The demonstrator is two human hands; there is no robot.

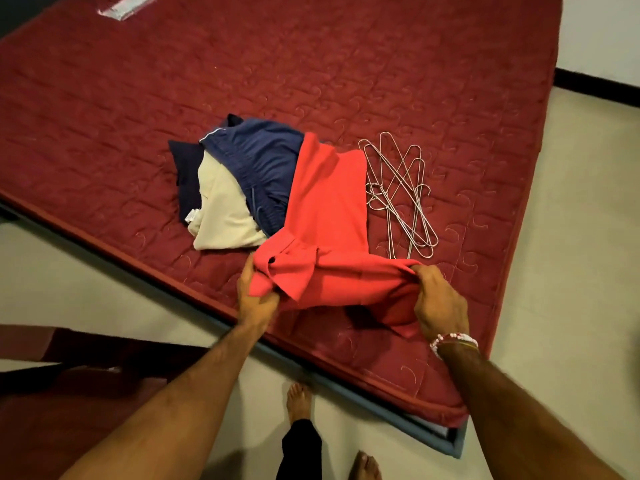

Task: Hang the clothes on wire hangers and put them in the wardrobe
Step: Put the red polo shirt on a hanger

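Observation:
A red polo shirt (329, 216) lies partly on a pile of clothes on the dark red mattress (311, 64). My left hand (254, 299) grips its collar end near the mattress edge. My right hand (438, 303) grips the shirt's other shoulder, stretching the fabric between both hands. Under the shirt lie a blue garment (259, 161), a cream garment (221, 209) and a dark navy one (187, 168). Several wire hangers (401, 192) lie in a loose heap on the mattress just right of the shirt.
The mattress sits on a low blue-grey frame (433, 434) over a pale floor (571, 202). My bare feet (299, 400) stand at the bed's edge. A dark reddish piece of furniture (69, 393) is at the lower left. A clear plastic wrapper (126, 6) lies far back.

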